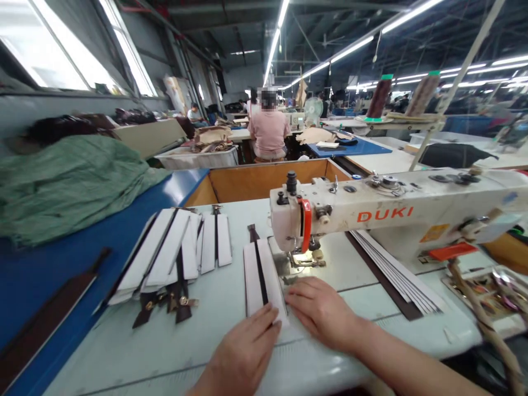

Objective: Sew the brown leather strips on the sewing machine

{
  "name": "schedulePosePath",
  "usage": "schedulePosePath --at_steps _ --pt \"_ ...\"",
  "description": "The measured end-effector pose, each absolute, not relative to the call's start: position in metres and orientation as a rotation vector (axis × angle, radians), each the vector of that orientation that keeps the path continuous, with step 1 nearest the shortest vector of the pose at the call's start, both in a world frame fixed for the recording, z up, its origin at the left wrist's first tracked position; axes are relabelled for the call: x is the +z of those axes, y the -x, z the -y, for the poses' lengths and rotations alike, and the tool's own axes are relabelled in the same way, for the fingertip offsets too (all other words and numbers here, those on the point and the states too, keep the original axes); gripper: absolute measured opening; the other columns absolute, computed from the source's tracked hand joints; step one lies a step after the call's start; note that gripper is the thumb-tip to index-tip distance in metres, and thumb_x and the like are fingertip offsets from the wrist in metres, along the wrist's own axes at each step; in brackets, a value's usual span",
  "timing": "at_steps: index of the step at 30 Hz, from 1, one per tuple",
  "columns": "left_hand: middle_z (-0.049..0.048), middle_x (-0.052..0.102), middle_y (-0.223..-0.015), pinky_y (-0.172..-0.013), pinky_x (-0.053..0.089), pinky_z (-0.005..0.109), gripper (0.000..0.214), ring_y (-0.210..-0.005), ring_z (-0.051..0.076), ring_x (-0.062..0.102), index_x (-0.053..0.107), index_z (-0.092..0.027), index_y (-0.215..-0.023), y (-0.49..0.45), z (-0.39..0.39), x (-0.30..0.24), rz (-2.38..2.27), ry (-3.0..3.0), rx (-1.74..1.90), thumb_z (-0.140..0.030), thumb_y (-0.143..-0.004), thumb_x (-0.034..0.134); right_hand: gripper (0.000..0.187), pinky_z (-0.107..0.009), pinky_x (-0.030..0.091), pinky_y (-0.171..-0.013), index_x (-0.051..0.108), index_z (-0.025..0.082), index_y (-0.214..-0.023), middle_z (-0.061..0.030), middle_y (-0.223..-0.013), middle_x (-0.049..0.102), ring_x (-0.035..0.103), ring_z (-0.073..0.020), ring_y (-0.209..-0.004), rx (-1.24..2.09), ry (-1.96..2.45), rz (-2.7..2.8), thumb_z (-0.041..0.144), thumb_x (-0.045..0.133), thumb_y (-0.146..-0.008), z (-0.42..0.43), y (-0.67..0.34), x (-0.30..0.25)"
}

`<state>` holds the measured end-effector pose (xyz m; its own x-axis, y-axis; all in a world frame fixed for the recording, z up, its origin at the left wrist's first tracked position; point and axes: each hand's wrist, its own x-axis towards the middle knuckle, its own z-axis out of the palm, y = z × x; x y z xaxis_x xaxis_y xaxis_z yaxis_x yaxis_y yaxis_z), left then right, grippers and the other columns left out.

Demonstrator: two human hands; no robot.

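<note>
A white fabric piece with a black zipper (260, 275) lies on the pale table in front of the sewing machine's presser foot (306, 258). My left hand (243, 352) rests flat on its near end, fingers stretched out. Beside it, my right hand (319, 311) lies flat with fingers extended on the piece's right edge, just below the needle area. Neither hand grips anything.
A white DUKI sewing machine (396, 212) spans the right. A fanned stack of white zipper pieces (169, 253) lies left; more strips (396, 275) lie behind the machine. Green cloth (70, 181) sits on the blue surface (49, 269). A person in pink (269, 132) sits ahead, back turned.
</note>
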<state>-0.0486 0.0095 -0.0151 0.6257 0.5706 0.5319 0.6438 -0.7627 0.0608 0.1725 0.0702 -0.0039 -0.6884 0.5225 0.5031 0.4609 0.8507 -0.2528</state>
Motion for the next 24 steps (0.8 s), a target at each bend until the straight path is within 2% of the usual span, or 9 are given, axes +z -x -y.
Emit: schedulePosePath --at_steps 3,5,7,9,12,15,18,21,24 --pt "0.0082 0.062 -0.125 -0.098 0.048 0.03 0.028 -0.114 0.02 0.059 0.063 -0.021 -0.113 0.06 0.009 -0.012 1.419 2.79 -1.041 -0.019 -0.088 0.05 0.021 -0.036 0.044 -0.097 0.064 0.018 -0.108 -0.0075 -0.111 0.066 0.057 -0.0208 -0.106 0.335 0.741 2.453 0.016 0.054 -0.09 -0.052 -0.159 -0.007" --pt "0.0092 0.056 -0.133 -0.104 0.043 0.041 0.03 -0.122 0.024 0.053 0.061 -0.023 -0.114 0.072 0.005 -0.004 2.086 2.631 -1.298 -0.023 -0.085 0.054 0.024 -0.038 0.043 -0.1 0.065 0.017 -0.111 -0.0086 -0.115 0.066 0.058 -0.0223 -0.11 0.381 0.779 2.438 0.016 0.053 -0.09 -0.045 -0.155 -0.01" --pt "0.0138 0.053 -0.135 -0.103 0.041 0.048 0.031 -0.124 0.027 0.051 0.057 -0.02 -0.117 0.083 -0.008 0.006 2.68 2.293 -1.467 -0.023 -0.086 0.051 0.026 -0.039 0.044 -0.1 0.066 0.016 -0.112 -0.0104 -0.116 0.066 0.058 -0.0239 -0.11 0.374 0.791 2.426 0.016 0.052 -0.09 -0.042 -0.154 -0.013" --pt "0.0186 0.055 -0.129 -0.094 0.049 0.044 0.031 -0.115 0.026 0.058 0.052 -0.015 -0.119 0.088 -0.021 0.017 2.931 2.134 -1.506 -0.022 -0.089 0.048 0.026 -0.04 0.046 -0.098 0.067 0.016 -0.111 -0.0107 -0.116 0.066 0.059 -0.0245 -0.11 0.358 0.776 2.428 0.016 0.053 -0.089 -0.042 -0.155 -0.015" --pt "0.0152 0.062 -0.116 -0.079 0.056 0.034 0.03 -0.1 0.021 0.066 0.051 -0.013 -0.119 0.081 -0.037 0.025 3.107 2.129 -1.443 -0.023 -0.091 0.052 0.027 -0.04 0.049 -0.097 0.067 0.017 -0.112 -0.0099 -0.117 0.066 0.06 -0.0254 -0.11 0.332 0.754 2.444 0.015 0.055 -0.088 -0.044 -0.157 -0.016" --pt "0.0078 0.063 -0.107 -0.073 0.055 0.035 0.028 -0.088 0.019 0.065 0.055 -0.014 -0.114 0.063 -0.048 0.024 3.256 2.177 -1.247 -0.03 -0.091 0.057 0.026 -0.04 0.051 -0.094 0.068 0.016 -0.111 -0.0104 -0.117 0.066 0.061 -0.0264 -0.109 0.272 0.735 2.509 0.016 0.055 -0.088 -0.045 -0.157 -0.015" --pt "0.0057 0.062 -0.105 -0.073 0.054 0.036 0.026 -0.085 0.018 0.063 0.058 -0.015 -0.11 0.051 -0.055 0.023 3.262 2.289 -1.085 -0.033 -0.091 0.058 0.025 -0.038 0.053 -0.093 0.068 0.017 -0.111 -0.0108 -0.117 0.066 0.063 -0.0256 -0.107 0.181 0.698 2.553 0.019 0.055 -0.088 -0.046 -0.159 -0.016" --pt "0.0042 0.063 -0.1 -0.073 0.053 0.036 0.022 -0.084 0.018 0.063 0.061 -0.014 -0.102 0.062 -0.059 0.038 3.107 2.335 -1.184 -0.033 -0.09 0.06 0.029 -0.033 0.054 -0.09 0.065 0.019 -0.115 -0.0096 -0.118 0.066 0.064 -0.024 -0.105 0.119 0.65 2.49 0.022 0.057 -0.088 -0.049 -0.162 -0.023" --pt "0.0032 0.065 -0.091 -0.075 0.05 0.033 0.019 -0.087 0.02 0.062 0.063 -0.014 -0.089 0.101 -0.064 0.075 2.9 2.249 -1.455 -0.033 -0.086 0.062 0.035 -0.031 0.056 -0.088 0.062 0.021 -0.121 -0.0092 -0.118 0.066 0.065 -0.0234 -0.104 0.091 0.627 2.405 0.024 0.059 -0.087 -0.053 -0.163 -0.032"
